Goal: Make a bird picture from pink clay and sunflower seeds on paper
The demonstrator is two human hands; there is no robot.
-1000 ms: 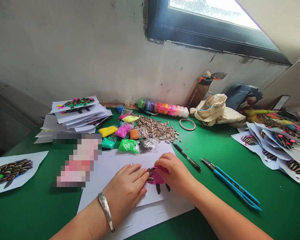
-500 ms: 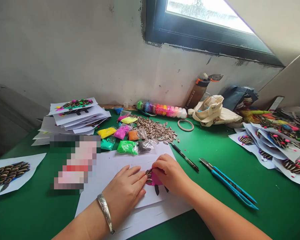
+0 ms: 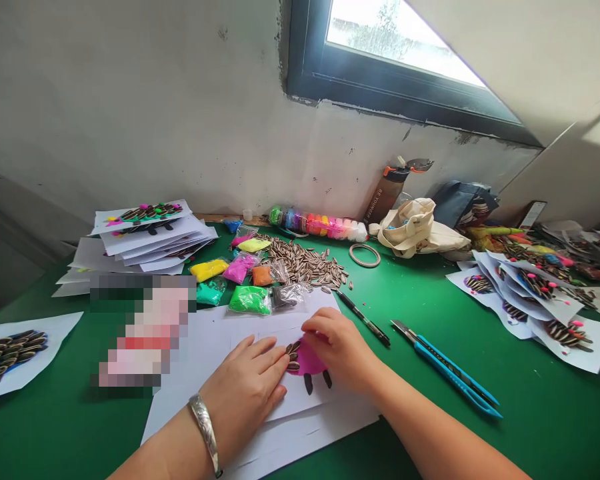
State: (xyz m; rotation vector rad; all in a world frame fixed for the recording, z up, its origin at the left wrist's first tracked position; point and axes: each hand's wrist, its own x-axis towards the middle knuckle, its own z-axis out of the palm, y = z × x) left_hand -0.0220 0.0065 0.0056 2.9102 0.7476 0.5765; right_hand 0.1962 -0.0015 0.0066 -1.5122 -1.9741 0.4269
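Observation:
My left hand [image 3: 247, 383] lies flat with fingers spread on the white paper [image 3: 300, 403], its fingertips beside several striped seeds. My right hand [image 3: 337, 343] bends over a flat magenta clay shape [image 3: 307, 359], its thumb and fingers drawn together at the shape's upper right; whatever they may hold is hidden. Seeds [image 3: 293, 357] overlap on the shape's left end, and two dark seeds [image 3: 308, 384] stick out below it like legs. A larger white sheet [image 3: 180, 393] lies underneath.
Behind the paper are bagged coloured clays [image 3: 250, 300] and a seed pile [image 3: 307, 263]. A pen [image 3: 364, 319] and blue cutter [image 3: 455, 373] lie to the right. Seed pictures on paper are stacked left [image 3: 155, 247] and right [image 3: 530, 293]. A bottle [image 3: 386, 195] leans against the wall.
The camera view has shifted slightly, moving the table items left. My right hand has shifted a little off the magenta shape, showing more of it and the second dark seed. My left hand stays flat.

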